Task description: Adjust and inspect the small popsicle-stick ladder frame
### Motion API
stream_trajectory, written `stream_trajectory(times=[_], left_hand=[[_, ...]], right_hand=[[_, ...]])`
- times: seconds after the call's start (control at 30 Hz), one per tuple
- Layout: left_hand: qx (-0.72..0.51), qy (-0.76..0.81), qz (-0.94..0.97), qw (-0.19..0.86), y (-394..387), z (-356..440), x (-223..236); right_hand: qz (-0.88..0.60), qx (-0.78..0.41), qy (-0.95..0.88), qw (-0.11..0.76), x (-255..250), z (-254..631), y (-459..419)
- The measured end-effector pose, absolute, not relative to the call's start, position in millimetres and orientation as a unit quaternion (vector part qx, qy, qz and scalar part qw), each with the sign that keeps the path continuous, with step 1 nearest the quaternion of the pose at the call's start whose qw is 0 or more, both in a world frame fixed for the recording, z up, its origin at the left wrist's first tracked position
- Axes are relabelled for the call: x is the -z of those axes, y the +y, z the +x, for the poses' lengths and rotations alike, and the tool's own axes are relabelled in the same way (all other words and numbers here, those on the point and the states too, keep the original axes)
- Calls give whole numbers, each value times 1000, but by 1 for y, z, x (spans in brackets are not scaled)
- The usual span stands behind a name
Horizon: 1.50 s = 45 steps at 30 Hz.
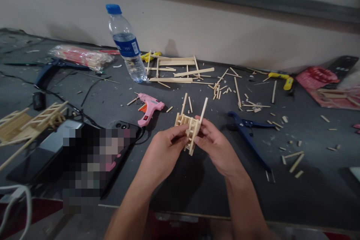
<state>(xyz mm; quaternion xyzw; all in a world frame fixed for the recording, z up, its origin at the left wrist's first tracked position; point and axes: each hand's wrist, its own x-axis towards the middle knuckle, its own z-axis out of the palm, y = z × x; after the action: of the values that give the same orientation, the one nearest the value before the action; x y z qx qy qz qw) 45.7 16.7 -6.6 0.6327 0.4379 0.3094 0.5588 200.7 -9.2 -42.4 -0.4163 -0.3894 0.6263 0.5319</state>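
Observation:
Between my two hands, over the front of the dark table, is a small model frame of wooden sticks (192, 130). Two longer sticks rise from it, tilted away from me. My left hand (165, 148) is closed on its left side, thumb and fingers pinching the lower part. On the right side, my right hand (215, 142) grips the frame with the thumb in front and the fingers behind. A pink hot glue gun (150, 108) lies beyond my left hand. To the right of my right hand rests a blue-handled cutter (249, 138).
A water bottle (125, 43) stands near the wall beside stick frames (177, 69). Cut stick pieces are scattered at right. At left lie a phone (123, 131), another wooden model (33, 122), a cable and a plastic-wrapped stick bundle (81, 57). A red mesh bag (319, 82) sits far right.

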Motion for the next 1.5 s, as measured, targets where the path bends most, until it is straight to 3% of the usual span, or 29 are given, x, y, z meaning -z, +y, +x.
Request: stream_trajectory(times=[0.57,0.77,1.5], left_hand=[[-272,437,631,580,20,42,1],[-285,501,626,526,18,47,5],[-329,500,613,516,13,51,2]], right_hand=[[-406,-651,-370,525,42,205,-7],[-400,-659,-366,521,42,204,-8],[-454,-644,-298,538,38,199,-7]])
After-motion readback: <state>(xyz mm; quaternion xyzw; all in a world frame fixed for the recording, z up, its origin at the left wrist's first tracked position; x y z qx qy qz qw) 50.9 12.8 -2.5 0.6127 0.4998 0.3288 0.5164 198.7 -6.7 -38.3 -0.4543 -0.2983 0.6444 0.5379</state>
